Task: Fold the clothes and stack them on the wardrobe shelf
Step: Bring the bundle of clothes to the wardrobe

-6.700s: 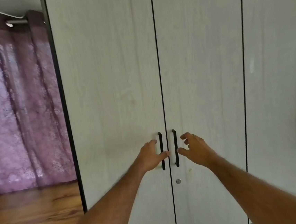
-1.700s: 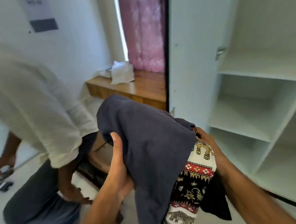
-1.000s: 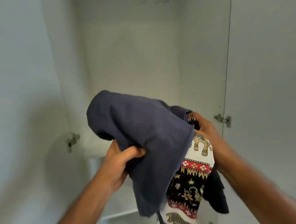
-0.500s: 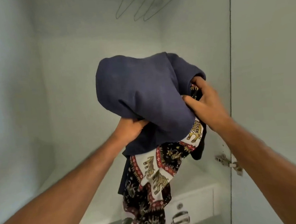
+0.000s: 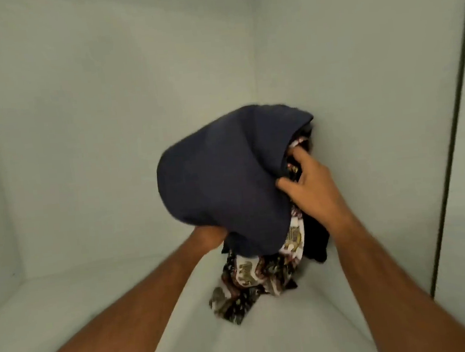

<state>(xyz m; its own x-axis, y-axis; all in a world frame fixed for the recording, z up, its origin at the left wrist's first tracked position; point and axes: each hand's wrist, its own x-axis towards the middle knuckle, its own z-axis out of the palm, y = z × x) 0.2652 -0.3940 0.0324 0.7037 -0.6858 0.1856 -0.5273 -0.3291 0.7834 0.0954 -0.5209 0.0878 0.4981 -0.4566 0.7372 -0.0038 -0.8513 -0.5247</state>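
Observation:
A bundle of unfolded clothes hangs between my hands inside the wardrobe. A dark navy garment [image 5: 225,176] drapes over the top. Under it hangs a black, white and red elephant-print cloth [image 5: 253,281], whose lower end touches the pale shelf [image 5: 81,298]. A black piece [image 5: 317,238] dangles at the right. My left hand [image 5: 207,236] is mostly hidden under the navy garment and holds the bundle from below. My right hand [image 5: 309,188] grips the bundle's right side, fingers curled into the cloth.
Pale wardrobe walls close in at the back [image 5: 105,103] and the right [image 5: 344,80]. The open door's edge [image 5: 448,126] runs down the far right. The shelf surface spreads to the left of the bundle.
The bundle has moved forward and down into the wardrobe, so the print cloth's end now touches the shelf. The hangers and the drawer have left the view.

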